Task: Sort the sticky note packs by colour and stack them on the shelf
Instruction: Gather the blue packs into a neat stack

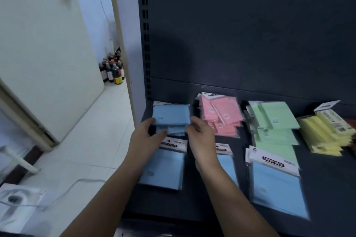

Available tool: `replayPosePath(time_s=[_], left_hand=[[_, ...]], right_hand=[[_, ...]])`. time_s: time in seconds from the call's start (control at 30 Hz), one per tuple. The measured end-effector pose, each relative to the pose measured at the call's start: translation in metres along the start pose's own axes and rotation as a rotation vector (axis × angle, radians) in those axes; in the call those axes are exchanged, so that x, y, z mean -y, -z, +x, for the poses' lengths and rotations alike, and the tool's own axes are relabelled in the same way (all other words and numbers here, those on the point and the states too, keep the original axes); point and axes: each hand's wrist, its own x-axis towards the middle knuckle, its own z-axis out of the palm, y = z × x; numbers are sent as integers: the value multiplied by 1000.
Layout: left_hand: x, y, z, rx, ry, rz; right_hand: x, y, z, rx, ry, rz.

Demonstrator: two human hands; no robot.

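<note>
Two hands, left hand [148,132] and right hand [198,132], pinch the blue stack [171,115] by its sides at the shelf [327,188] rear left. Recommend squaring edges before release; three blue packs [163,167] lie loose in front.

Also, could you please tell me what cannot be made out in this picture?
Head view only:
Count of the blue stack: both the left hand and right hand grip it and cover its edges.
Middle blue pack: mostly hidden by the right forearm.
Small print on the green pile: blurred.
Dark thing beside the yellow pile: cut off by the right edge.
</note>
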Motion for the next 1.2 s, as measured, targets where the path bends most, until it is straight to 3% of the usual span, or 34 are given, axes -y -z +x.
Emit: replayPosePath(time_s=[0.17, 0.27, 0.4, 0.5, 0.7, 0.93, 1.07, 1.2], left_hand=[[-3, 17, 0, -209, 41, -270], [-2, 25, 4, -157, 183, -559], [-4, 26, -6, -17, 160, -620], [-6, 25, -15, 97, 35, -584], [-18, -9, -39, 228, -185, -378], [-29, -77, -57, 403, -378, -159], [-32, -115, -67, 497, -514, 95], [-35, -138, -77, 580, -543, 232]], right_hand=[[3, -6, -2, -227, -14, 191], [6, -9, -12, -216, -68, 349], [9, -2, -21, -135, -124, 482], [11, 10, -27, -102, -93, 454], [8, 53, -40, -268, 105, 186], [-12, 130, -58, -407, 61, -113], [-20, 168, -69, -493, 113, -301], [-28, 187, -74, -557, 106, -486]])
